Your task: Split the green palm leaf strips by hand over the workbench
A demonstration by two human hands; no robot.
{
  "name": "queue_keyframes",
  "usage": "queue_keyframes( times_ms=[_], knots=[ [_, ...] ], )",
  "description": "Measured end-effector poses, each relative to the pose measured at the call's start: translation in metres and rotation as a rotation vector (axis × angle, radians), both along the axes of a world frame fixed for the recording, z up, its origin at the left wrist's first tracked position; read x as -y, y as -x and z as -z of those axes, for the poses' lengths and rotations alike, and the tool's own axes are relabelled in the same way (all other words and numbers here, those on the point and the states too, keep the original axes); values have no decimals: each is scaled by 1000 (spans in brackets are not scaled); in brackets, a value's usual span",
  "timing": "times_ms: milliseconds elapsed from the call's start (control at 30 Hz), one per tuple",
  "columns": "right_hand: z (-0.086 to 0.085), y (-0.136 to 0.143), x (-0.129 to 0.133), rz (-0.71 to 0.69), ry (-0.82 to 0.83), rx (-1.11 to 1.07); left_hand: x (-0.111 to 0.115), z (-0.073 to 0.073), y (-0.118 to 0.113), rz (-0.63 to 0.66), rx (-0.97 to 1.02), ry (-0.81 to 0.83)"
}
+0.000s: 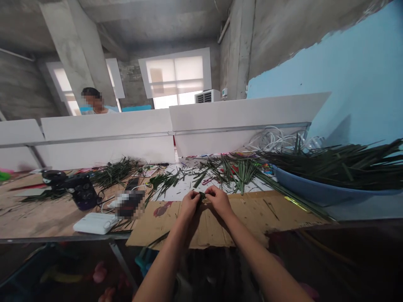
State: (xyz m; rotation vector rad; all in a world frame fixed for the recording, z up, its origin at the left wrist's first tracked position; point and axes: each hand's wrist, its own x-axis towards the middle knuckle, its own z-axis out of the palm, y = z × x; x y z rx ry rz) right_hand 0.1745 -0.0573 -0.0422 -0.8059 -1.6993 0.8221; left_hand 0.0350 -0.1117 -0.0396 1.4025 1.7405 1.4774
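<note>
Both my hands meet above a flat sheet of brown cardboard point(245, 218) at the table's front edge. My left hand point(190, 204) is closed around a small dark green leaf piece point(202, 195), and part of it is hidden behind the fingers. From the other side, my right hand point(218, 201) pinches the same leaf piece between thumb and fingertips. Just beyond the hands, cut green leaf strips point(244, 174) lie scattered over the white tabletop.
To the right, a blue basin point(302, 186) is heaped with long dark green leaves point(340, 167). On the left stand a dark cup point(82, 193), a white power bank point(94, 223) and a leaf pile point(116, 172). White partitions point(107, 126) run behind; a person point(94, 100) sits beyond them.
</note>
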Motion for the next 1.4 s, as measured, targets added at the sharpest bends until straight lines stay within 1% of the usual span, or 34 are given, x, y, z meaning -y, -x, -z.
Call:
queue_keyframes(
  times_ms=[100,167,267,333,433,533,667,767,933,1133,1400],
  knots=[
    [-2,0,1,54,-17,16,-4,-11,4,-19,-56,28],
    [-2,0,0,73,-25,12,-7,-22,7,-69,-109,33],
    [-2,0,-2,47,-14,12,-9,-36,5,-156,-173,12],
    [0,1,-3,12,9,13,-9,-40,-1,-184,-185,-16],
    [1,2,-4,-13,38,-2,-8,-35,-11,-187,-151,-65],
    [3,3,-5,6,53,-17,-7,-21,-16,-179,-73,-117],
    [5,6,-6,3,65,-2,-5,-3,-15,-151,49,-192],
    [8,7,-7,-32,75,14,-4,4,-13,-117,131,-227],
    [13,7,-9,-80,88,10,-2,9,-12,-70,236,-243],
    [14,7,-8,-105,96,9,-1,8,-13,-68,265,-268],
    [9,1,-8,-5,117,-7,3,6,-20,3,239,-267]
  ],
)
